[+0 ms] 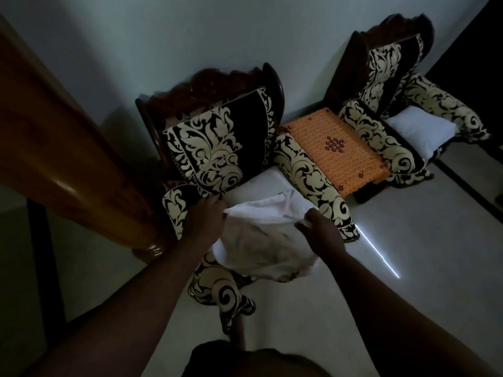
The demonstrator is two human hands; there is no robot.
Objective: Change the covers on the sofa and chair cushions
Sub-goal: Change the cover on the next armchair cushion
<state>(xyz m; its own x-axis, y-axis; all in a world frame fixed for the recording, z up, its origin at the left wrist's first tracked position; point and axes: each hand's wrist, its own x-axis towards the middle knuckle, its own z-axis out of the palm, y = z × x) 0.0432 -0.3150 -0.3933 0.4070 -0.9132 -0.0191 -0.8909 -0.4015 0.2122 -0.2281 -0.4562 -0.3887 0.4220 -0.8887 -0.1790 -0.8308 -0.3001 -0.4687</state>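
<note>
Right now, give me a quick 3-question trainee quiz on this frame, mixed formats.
1. True or false: both hands grip the white cushion cover.
2. What lies on the far armchair's seat? A) white pillow B) folded blanket C) nothing
3. Fill in: the small table between the armchairs wears an ____ crochet cloth.

Key: 1 true, left hand and right hand pinch its edge; 2 A; 3 orange.

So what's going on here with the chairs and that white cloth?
A person is changing cushion covers. Both hands, the left hand and the right hand, grip the open edge of a white cushion cover over the seat of the near armchair. A patterned cover hangs below it. The far armchair holds a bare white cushion, and an orange crocheted cloth covers the small table between them.
</note>
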